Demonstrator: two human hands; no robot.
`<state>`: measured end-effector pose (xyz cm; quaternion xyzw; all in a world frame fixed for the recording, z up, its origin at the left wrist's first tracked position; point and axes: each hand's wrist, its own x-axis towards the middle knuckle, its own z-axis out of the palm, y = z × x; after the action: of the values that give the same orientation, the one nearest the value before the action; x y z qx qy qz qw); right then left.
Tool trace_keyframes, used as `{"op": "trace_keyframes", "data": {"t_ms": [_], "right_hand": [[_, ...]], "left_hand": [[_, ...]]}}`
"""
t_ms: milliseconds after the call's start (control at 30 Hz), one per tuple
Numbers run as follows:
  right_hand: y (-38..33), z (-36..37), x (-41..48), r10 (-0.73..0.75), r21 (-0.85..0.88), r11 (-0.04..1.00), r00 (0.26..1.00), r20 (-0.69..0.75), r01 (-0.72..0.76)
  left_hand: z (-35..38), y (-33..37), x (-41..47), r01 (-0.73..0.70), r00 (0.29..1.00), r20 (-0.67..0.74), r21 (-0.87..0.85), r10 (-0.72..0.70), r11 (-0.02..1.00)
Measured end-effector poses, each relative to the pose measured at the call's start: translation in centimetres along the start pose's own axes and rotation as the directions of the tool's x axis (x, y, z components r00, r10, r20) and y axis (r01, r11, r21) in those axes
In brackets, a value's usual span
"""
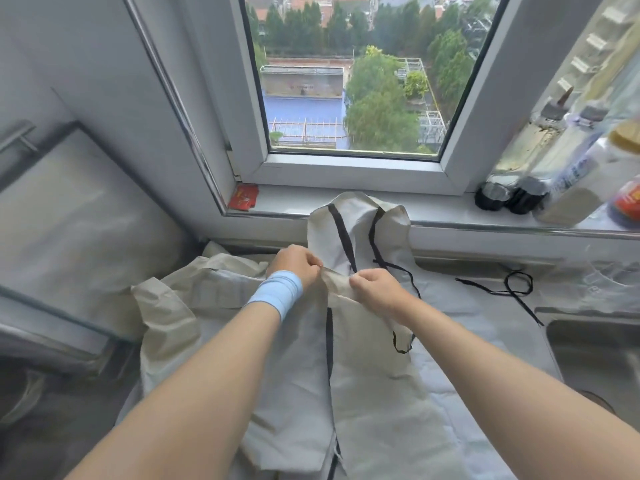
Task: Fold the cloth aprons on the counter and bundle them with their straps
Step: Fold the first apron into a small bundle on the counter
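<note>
forearms (194, 393): both bare, coming in over the near edge of the counter (485, 341)
wristband (277, 292): pale blue, on the left wrist
left hand (294, 265): fingers curled, thumb and fingertips pinching the left end of a raised fold of the apron (374, 393)
right hand (372, 285): same pinch on the right end of that fold, just beside the left hand, cloth bridging the two
apron: cream with black trim, lying lengthwise down the middle of the counter, with the bib end draped up against the sill (450, 207) at the far edge and the hem toward the near edge
second apron (173, 306): cream, crumpled at the counter's left edge, touching the first
tie strap (509, 289): thin, black, in a loose loop near the far right of the counter, its end trailing toward the sink (595, 358)
sink: steel, set into the right edge
bottles (571, 161): cluster at the sill's right end
red packet (243, 197): at the sill's left corner
</note>
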<state>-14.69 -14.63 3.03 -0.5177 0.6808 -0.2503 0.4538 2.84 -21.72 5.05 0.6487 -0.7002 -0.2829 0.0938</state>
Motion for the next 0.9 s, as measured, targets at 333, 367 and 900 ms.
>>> {"op": "trace_keyframes", "data": {"t_ms": [333,367,900], "right_hand": [[4.5,-1.1,-2.0,-0.15,-0.706,0.695,0.932,-0.329,-0.138],[5.4,-1.6,-2.6,-0.123,-0.687,0.706,0.925,-0.36,-0.174],[16.6,-3.0,-5.6,0.089,-0.617,0.774,0.99,-0.111,-0.139]], "left_hand": [[0.4,1.9,-2.3,-0.143,0.98,-0.121,0.135,0.159,0.98],[1.6,2.0,-3.3,-0.244,0.962,-0.089,0.137,0.257,0.96],[17.7,5.9,-8.2,-0.5,0.805,0.546,0.417,0.231,0.759]]}}
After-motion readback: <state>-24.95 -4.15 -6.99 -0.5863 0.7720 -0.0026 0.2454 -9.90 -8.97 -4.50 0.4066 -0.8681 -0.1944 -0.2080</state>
